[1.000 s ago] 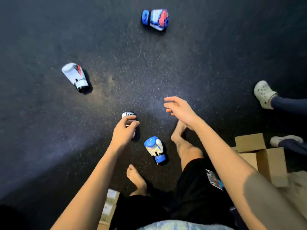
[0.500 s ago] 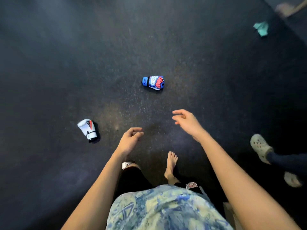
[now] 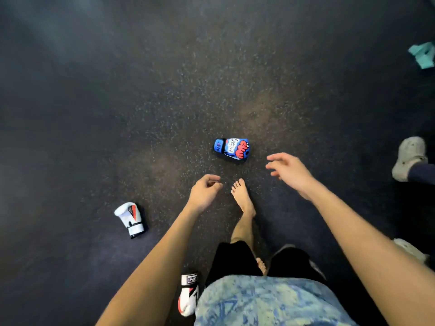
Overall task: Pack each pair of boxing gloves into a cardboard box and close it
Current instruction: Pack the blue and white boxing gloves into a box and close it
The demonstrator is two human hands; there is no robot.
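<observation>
- Head view: both hands empty, held above the dark speckled floor [image 3: 117, 102].
- Left hand [image 3: 204, 194], frame center: fingers loosely curled, gripping nothing.
- Right hand [image 3: 290, 169], right of center: fingers spread, gripping nothing.
- Blue-red glove [image 3: 231, 149] lies on the floor at center, just above the bare foot [image 3: 242, 196].
- White glove [image 3: 130, 218] at lower left, well apart from the hands.
- 2nd white-red glove [image 3: 188, 295] at bottom center, beside the patterned shirt [image 3: 259, 302].
- No box in frame.
- Pale shoe [image 3: 410, 156] at right edge.

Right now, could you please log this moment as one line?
left hand: empty | right hand: empty, nearest blue glove | white glove: floor | boxes: unseen
</observation>
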